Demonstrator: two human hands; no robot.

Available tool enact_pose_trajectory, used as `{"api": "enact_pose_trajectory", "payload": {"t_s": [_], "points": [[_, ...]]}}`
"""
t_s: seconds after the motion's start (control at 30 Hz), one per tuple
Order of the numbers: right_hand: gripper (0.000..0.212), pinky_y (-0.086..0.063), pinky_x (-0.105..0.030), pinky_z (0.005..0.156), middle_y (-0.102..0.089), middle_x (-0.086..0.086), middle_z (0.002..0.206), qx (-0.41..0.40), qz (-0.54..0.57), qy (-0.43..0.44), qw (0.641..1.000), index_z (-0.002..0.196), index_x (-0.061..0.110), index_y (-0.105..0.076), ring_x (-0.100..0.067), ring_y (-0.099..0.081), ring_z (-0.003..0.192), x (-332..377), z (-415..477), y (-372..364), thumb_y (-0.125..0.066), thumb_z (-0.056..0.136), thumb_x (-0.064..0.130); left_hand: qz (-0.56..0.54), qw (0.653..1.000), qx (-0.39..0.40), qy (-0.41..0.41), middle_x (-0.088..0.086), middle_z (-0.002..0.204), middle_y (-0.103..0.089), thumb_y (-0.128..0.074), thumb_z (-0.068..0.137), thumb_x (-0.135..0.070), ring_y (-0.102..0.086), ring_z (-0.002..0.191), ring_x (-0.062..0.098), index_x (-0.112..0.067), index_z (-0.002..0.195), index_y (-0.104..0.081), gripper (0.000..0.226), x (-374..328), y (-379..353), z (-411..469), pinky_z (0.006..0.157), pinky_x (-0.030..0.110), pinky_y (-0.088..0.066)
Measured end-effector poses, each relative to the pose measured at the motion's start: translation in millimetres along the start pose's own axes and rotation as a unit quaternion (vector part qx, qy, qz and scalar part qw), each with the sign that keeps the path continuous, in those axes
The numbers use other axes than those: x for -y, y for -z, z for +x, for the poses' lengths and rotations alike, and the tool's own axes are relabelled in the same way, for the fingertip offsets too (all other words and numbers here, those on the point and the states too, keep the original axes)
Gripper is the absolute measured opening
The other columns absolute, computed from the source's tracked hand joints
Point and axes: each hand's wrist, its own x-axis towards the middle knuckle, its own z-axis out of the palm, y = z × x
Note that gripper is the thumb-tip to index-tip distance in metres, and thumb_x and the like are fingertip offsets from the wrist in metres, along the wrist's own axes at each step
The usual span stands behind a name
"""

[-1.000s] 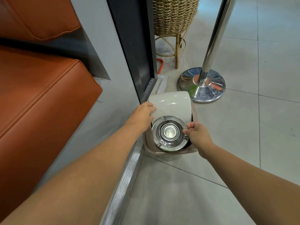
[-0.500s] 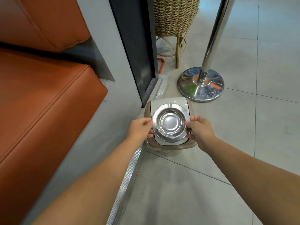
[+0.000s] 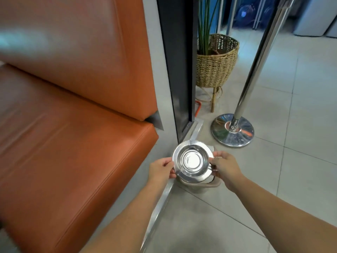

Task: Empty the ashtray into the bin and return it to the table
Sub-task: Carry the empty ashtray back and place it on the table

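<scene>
A round shiny steel ashtray is held level, bowl facing up and looking bare inside. My left hand pinches its left rim and my right hand grips its right rim. Directly beneath it, mostly hidden, stands the small beige bin with a white lid on the tiled floor. No table is in view.
An orange leather bench fills the left, its seat corner close to my left hand. A dark door frame rises behind the bin. A chrome post with a round base and a wicker planter stand to the right on grey tiles.
The left hand left the bin lid and took the ashtray's rim. The lid has swung shut. The ashtray has risen above the bin, and my view has tipped upward.
</scene>
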Motion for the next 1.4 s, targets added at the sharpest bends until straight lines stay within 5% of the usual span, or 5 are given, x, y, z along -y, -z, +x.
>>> {"api": "enact_pose_trajectory", "payload": {"t_s": [0.57, 0.73, 1.07, 1.17, 1.4], "points": [[0.029, -0.051, -0.028, 0.052, -0.059, -0.007, 0.060, 0.099, -0.057, 0.093, 0.989, 0.062, 0.013, -0.058, -0.017, -0.055, 0.053, 133, -231, -29, -0.052, 0.082, -0.007, -0.090, 0.993, -0.059, -0.046, -0.001, 0.044, -0.058, -0.052, 0.089, -0.004, -0.047, 0.030, -0.001, 0.000, 0.100, -0.065, 0.018, -123, 134, -221, 0.035, 0.009, -0.042], [0.018, -0.052, -0.027, 0.054, -0.062, -0.008, 0.068, 0.127, -0.053, 0.108, 0.985, 0.076, 0.009, -0.061, -0.016, -0.058, 0.059, 127, -308, -40, -0.054, 0.082, -0.006, -0.111, 0.989, -0.072, -0.059, 0.013, 0.074, -0.059, -0.053, 0.089, -0.007, -0.050, 0.053, 0.011, 0.001, 0.105, -0.064, 0.022, -112, 173, -299, 0.044, 0.012, -0.046], [0.014, -0.053, -0.021, 0.046, -0.065, -0.005, 0.072, 0.223, -0.072, 0.150, 0.961, 0.080, 0.012, -0.062, -0.012, -0.062, 0.058, 73, -456, -70, -0.055, 0.085, 0.001, -0.128, 0.966, -0.200, -0.102, 0.003, 0.071, -0.065, -0.056, 0.087, -0.018, -0.056, 0.060, 0.012, -0.011, 0.104, -0.069, 0.022, -46, 247, -454, 0.070, 0.031, -0.056], [0.014, -0.051, -0.022, 0.044, -0.063, -0.006, 0.072, 0.256, -0.097, 0.146, 0.951, 0.097, 0.007, -0.062, -0.010, -0.062, 0.050, 59, -489, -83, -0.054, 0.086, 0.003, -0.160, 0.953, -0.241, -0.092, 0.004, 0.070, -0.063, -0.056, 0.087, -0.016, -0.056, 0.053, 0.008, -0.011, 0.102, -0.069, 0.020, -32, 260, -496, 0.058, 0.020, -0.056], [0.021, -0.054, -0.053, 0.078, -0.069, -0.023, 0.092, 0.350, -0.156, 0.155, 0.911, 0.103, 0.004, -0.061, -0.031, -0.059, 0.071, 36, -548, -108, -0.057, 0.083, 0.004, -0.246, 0.909, -0.328, -0.077, 0.008, 0.076, -0.063, -0.057, 0.087, -0.015, -0.055, 0.059, 0.012, -0.005, 0.101, -0.068, 0.020, 8, 278, -578, 0.046, 0.013, -0.050]]}}
